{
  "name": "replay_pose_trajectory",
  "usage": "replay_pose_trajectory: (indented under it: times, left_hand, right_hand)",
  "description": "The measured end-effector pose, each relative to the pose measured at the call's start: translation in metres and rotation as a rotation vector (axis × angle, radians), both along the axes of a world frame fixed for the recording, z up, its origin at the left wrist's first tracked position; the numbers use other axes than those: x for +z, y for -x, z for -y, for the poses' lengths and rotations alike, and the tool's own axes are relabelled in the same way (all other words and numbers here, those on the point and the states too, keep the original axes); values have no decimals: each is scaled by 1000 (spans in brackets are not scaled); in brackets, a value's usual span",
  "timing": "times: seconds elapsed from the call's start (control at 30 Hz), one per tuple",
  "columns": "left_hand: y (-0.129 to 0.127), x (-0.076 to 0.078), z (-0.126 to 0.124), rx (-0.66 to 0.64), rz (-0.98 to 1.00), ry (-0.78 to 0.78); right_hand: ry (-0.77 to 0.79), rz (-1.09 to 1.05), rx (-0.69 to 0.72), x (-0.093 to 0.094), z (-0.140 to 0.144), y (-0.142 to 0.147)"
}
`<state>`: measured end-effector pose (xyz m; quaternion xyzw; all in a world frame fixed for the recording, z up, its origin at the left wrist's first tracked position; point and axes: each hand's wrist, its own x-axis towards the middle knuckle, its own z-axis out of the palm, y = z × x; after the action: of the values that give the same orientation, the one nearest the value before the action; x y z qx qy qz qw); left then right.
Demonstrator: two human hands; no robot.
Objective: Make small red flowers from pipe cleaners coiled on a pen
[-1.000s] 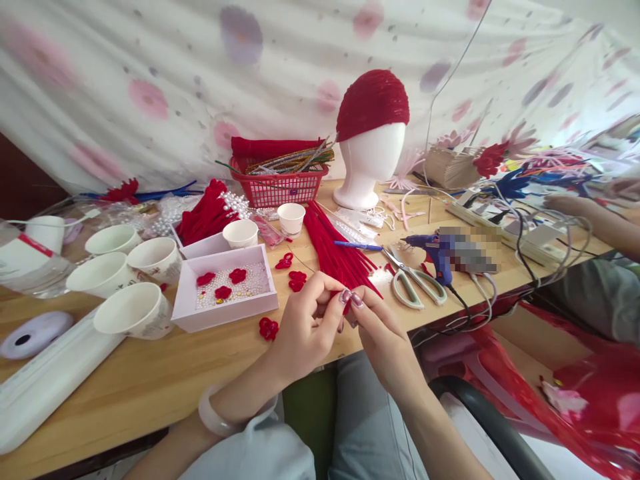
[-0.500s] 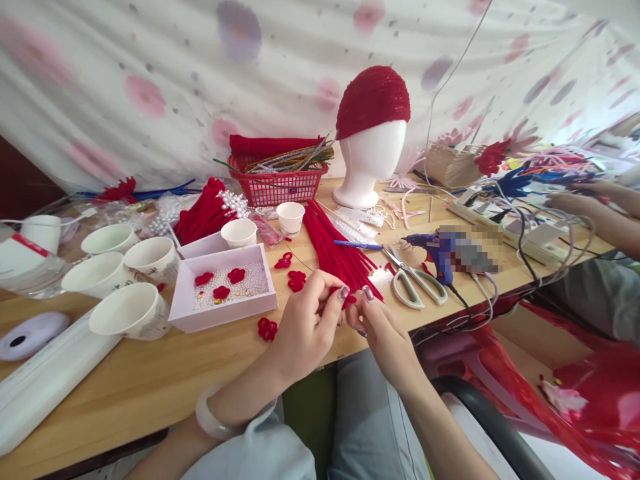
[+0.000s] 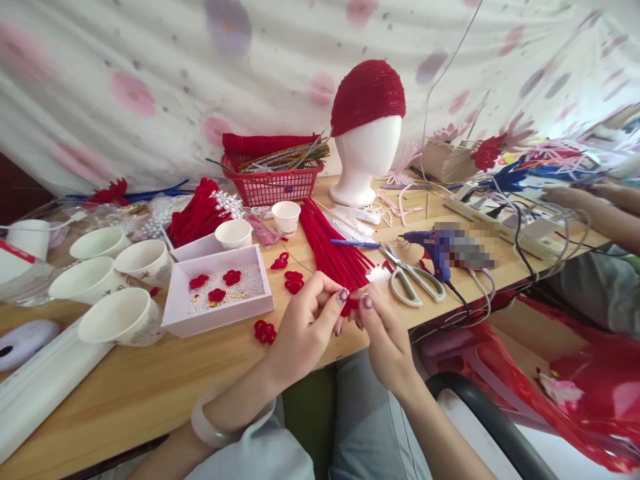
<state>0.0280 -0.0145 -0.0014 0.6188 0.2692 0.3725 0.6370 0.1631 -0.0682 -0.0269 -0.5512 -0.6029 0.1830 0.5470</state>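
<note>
My left hand (image 3: 303,327) and my right hand (image 3: 385,337) meet at the table's near edge, both pinching a small red pipe-cleaner piece (image 3: 351,305) between thumb and fingertips. Just beyond them lies a bundle of red pipe cleaners (image 3: 330,247) on the wooden table (image 3: 150,380). Finished red twisted flowers (image 3: 265,331) lie to the left of my hands, with more (image 3: 293,280) further back. A pink box (image 3: 217,293) holds pearls and three red flowers.
Scissors (image 3: 413,280) and a blue glue gun (image 3: 435,250) lie right of my hands. Several white paper cups (image 3: 120,317) stand left. A red basket (image 3: 273,183) and a foam head with a red cap (image 3: 367,133) stand behind. Another person's arm (image 3: 595,210) rests at far right.
My fingertips have shifted slightly on the red piece, working it between both hands. The view has tilted a little; nothing on the table has moved.
</note>
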Motion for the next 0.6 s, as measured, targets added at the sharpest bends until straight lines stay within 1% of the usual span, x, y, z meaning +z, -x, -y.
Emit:
replay_pose_trajectory:
  times: [0.07,0.13,0.23,0.3,0.4,0.5,0.6]
  left_hand:
    - [2,0,0,7,-21,-41]
    - [3,-1,-1,14,-61,-98]
    - [5,-1,-1,24,-130,-175]
    - [5,-1,0,19,-131,-182]
    - [3,-3,1,-10,-78,-127]
    - [2,-4,2,-32,-14,-49]
    - [2,-2,0,-60,41,25]
  right_hand:
    - [121,-238,45,-1,-1,0]
    - [169,-343,68,-1,-2,-1]
    - [155,-329,88,3,-1,0]
    - [137,-285,102,5,0,2]
    - [98,-261,124,6,2,4]
    - [58,-281,177,4,1,2]
    - [76,-303,203,0,0,-3]
